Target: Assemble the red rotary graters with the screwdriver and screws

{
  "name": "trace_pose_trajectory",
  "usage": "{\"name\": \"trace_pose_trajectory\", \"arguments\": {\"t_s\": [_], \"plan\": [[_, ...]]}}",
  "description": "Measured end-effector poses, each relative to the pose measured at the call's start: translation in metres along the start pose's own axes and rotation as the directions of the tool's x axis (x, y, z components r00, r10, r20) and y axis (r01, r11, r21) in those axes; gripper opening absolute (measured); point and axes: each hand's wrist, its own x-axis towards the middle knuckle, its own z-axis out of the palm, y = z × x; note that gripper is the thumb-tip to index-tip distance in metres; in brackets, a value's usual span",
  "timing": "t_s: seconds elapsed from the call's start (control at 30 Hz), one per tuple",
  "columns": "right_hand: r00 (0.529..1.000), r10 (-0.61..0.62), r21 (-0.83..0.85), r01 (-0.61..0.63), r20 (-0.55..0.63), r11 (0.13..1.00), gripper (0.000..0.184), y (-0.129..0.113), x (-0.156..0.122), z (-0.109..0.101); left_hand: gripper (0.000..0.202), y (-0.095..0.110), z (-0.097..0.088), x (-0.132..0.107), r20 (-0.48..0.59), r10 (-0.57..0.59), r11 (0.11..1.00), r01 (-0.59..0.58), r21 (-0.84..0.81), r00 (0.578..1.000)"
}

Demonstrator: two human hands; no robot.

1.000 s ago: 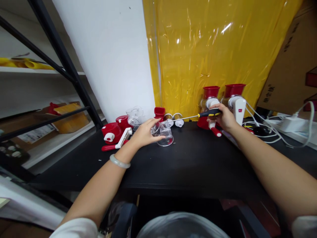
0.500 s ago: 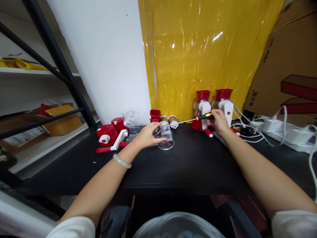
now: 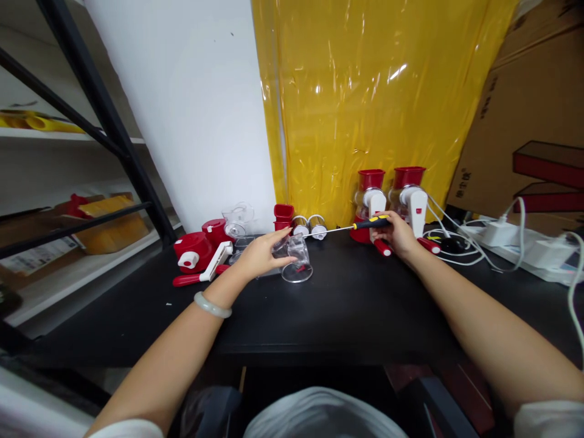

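My left hand (image 3: pixel 264 254) is wrapped around a clear plastic grater body (image 3: pixel 297 263), its wide round rim low over the black table. A little red shows inside the clear part. My right hand (image 3: pixel 396 236) grips a screwdriver (image 3: pixel 371 223) by its black and yellow handle. The thin metal shaft points left, and its tip reaches the upper side of the clear body; whether it sits on a screw is too small to tell. Behind the clear body lie metal grater drums (image 3: pixel 316 225) and a red hopper (image 3: pixel 283 214).
Two red and white rotary graters (image 3: pixel 413 204) stand at the back right. Red bases (image 3: pixel 194 252) and a white crank with red handle (image 3: pixel 214 261) lie left. White cables and a power strip (image 3: pixel 506 243) occupy the right end. A black-framed shelf (image 3: pixel 82 137) borders the left.
Both hands have moved slightly left and nearer, carrying the clear body and the screwdriver with them. The whole view has shifted a little. Both grips look unchanged.
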Motion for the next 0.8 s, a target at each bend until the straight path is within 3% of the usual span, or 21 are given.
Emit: {"name": "trace_pose_trajectory", "arguments": {"t_s": [0.2, 0.33, 0.6, 0.8], "plan": [[0.999, -0.023, -0.052, 0.022, -0.028, 0.998, 0.013, 0.005, 0.001, 0.0, 0.077, 0.005, 0.0, 0.0, 0.022, -0.066, 0.994, 0.064, 0.09, 0.998], [0.996, -0.075, -0.068, 0.072, -0.039, 0.995, 0.027, 0.008, 0.003, -0.001, 0.077, 0.009, 0.001, 0.0, 0.009, -0.144, 0.984, 0.142, 0.11, 0.99], [0.979, -0.202, -0.268, 0.193, -0.005, 0.944, 0.047, 0.015, 0.006, -0.01, 0.063, 0.006, 0.005, -0.001, -0.033, -0.074, 0.988, 0.077, 0.137, 0.997], [0.975, -0.221, -0.397, 0.206, 0.006, 0.895, 0.052, 0.017, 0.006, -0.015, 0.063, 0.005, 0.004, -0.002, -0.038, -0.049, 0.993, 0.053, 0.108, 0.998]]}}
